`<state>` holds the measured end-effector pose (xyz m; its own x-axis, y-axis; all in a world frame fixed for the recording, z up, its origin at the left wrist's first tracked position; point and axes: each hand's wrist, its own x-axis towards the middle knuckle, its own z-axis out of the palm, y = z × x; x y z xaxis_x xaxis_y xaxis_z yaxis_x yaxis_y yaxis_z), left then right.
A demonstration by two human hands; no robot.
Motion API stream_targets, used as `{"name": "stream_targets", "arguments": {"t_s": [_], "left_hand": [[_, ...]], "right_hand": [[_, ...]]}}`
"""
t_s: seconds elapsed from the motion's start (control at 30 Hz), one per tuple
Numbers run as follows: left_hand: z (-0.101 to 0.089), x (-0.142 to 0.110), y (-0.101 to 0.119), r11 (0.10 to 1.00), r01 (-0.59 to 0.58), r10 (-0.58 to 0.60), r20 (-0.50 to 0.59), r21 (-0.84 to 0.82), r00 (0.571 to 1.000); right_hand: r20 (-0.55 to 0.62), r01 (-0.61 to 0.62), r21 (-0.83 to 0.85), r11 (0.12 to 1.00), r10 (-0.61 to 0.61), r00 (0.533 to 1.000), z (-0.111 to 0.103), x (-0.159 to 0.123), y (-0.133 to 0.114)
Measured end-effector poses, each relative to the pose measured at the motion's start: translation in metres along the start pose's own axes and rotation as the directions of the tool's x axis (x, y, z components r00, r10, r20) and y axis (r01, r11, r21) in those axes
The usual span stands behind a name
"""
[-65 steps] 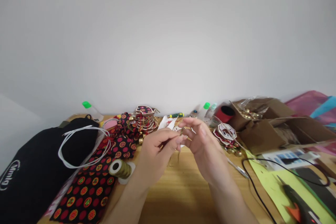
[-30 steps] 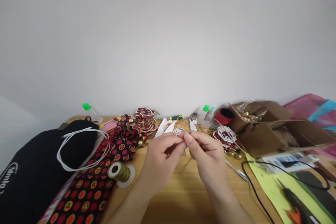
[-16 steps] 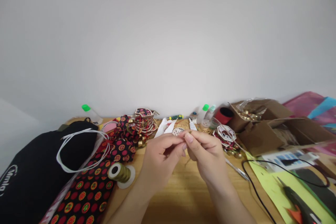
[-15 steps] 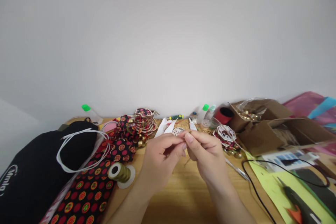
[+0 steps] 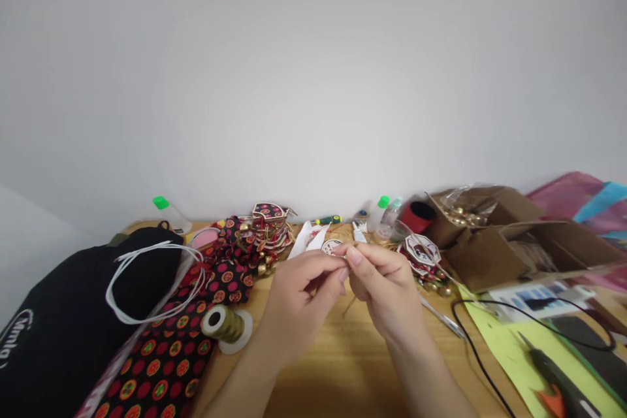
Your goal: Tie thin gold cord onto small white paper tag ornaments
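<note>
Left hand [image 5: 300, 290] and right hand [image 5: 386, 289] met at the tips, both pinched closed on a thin olive-brown cord [image 5: 349, 306] that trailed down between them, over the pale wooden tabletop [image 5: 337, 369]; an olive-green, white-ended thread spool [image 5: 232, 325] lay beside the left forearm.

At the left edge of the wooden surface [image 5: 343, 366], a black bag [image 5: 73, 313] is partly overlaid by a white coil [image 5: 132, 321]. Along the far edge, a red cylinder [image 5: 410, 218] is set between a green-capped bottle [image 5: 376, 217] and open cardboard boxes [image 5: 490, 258]. Toward the right edge, a yellow sheet [image 5: 502, 347] is partly covered by a dark, pointed tool [image 5: 553, 371]
</note>
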<state>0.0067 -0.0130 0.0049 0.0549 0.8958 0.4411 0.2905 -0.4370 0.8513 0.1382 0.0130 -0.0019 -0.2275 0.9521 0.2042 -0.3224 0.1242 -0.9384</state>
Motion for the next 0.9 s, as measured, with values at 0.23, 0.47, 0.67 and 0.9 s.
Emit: {"name": "stream_targets", "arguments": {"t_s": [0.23, 0.47, 0.67, 0.9], "left_hand": [[0.0013, 0.0002, -0.0016, 0.999, 0.028, -0.028, -0.016, -0.044, 0.999], [-0.0031, 0.0025, -0.0028, 0.987, 0.105, -0.113, -0.061, -0.122, 0.992], [-0.0032, 0.0015, -0.0043, 0.984, 0.110, -0.122, -0.081, -0.140, 0.989], [-0.0062, 0.0034, -0.0020, 0.974, 0.153, -0.161, -0.037, -0.166, 0.986]], "right_hand": [[0.002, -0.057, 0.093, 0.994, 0.057, 0.998, 0.0000, 0.0020, 0.0008], [-0.010, 0.015, 0.036, 0.999, -0.015, 1.000, -0.0053, 0.0010, -0.0014], [-0.042, 0.064, -0.184, 0.981, -0.073, 0.996, -0.0049, 0.0015, -0.0035], [-0.035, 0.165, -0.197, 0.966, -0.175, 0.984, -0.0079, 0.0056, 0.0003]]}}
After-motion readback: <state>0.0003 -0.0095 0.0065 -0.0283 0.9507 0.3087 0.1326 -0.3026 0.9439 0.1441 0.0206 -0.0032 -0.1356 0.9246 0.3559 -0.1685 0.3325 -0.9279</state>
